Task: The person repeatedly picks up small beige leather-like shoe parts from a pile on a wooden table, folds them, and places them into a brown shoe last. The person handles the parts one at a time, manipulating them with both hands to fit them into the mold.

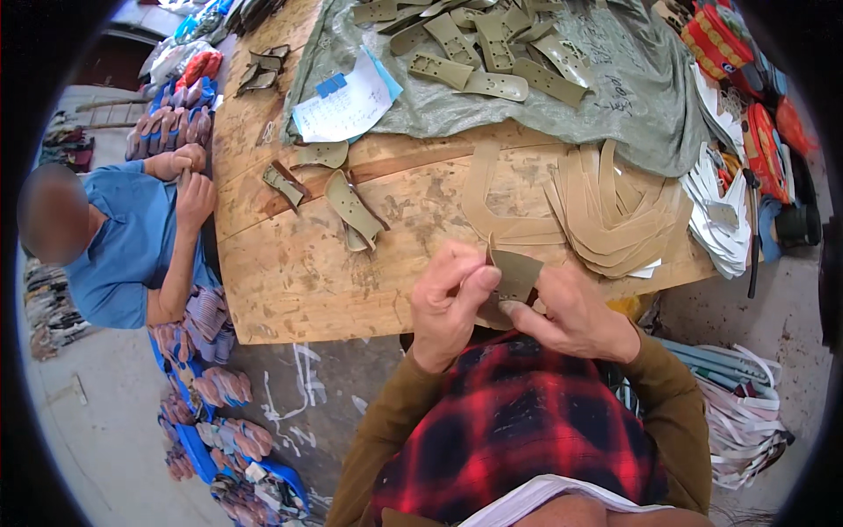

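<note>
Both of my hands hold one olive-green curved piece (515, 274) just off the table's near edge. My left hand (450, 303) pinches its left side between thumb and fingers, where a thin edge stands up. On the piece's right side, my right hand (575, 312) grips with the thumb pressed on its lower part. What lies under the fingers is hidden. On the wooden table to the left lie a similar folded piece with small holes (353, 209), a smaller one (285, 184) and a curved one (321, 155).
Several olive pieces (496, 42) are heaped on a grey-green sheet (645, 114). Clipped papers (347, 107) rest at its left. Flat tan U-shaped strips (606, 220) and white cutouts (716, 215) lie right. A person in blue (123, 233) works at the table's left side.
</note>
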`<action>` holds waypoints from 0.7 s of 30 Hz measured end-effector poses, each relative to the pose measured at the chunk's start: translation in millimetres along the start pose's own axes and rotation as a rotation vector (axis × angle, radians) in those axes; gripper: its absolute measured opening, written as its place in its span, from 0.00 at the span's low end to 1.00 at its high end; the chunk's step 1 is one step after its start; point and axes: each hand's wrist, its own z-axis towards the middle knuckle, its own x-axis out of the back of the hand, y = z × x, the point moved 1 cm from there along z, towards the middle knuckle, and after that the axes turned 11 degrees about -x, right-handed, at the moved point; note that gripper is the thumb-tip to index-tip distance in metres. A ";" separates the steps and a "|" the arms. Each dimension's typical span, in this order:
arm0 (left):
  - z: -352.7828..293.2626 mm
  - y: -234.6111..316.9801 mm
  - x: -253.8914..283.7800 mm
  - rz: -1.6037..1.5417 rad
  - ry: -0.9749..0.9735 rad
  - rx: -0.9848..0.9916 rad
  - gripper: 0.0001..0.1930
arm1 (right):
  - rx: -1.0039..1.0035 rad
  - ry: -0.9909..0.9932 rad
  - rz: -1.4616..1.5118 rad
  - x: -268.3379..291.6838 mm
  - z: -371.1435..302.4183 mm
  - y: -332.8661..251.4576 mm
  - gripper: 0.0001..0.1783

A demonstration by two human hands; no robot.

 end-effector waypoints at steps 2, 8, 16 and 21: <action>5.4 -1.4 0.3 0.125 0.004 -0.016 0.08 | 0.012 0.020 -0.041 -4.3 -1.5 1.5 0.25; 10.9 -19.3 -3.1 -0.391 0.145 0.168 0.08 | -0.018 0.001 -0.066 1.6 7.2 -7.6 0.20; 2.1 -12.5 14.4 0.266 -0.331 -0.128 0.23 | 0.228 0.253 -0.440 -6.1 13.7 12.6 0.18; 6.1 -16.7 22.3 0.434 -0.197 -0.590 0.22 | -0.021 0.383 0.193 1.6 8.7 11.0 0.22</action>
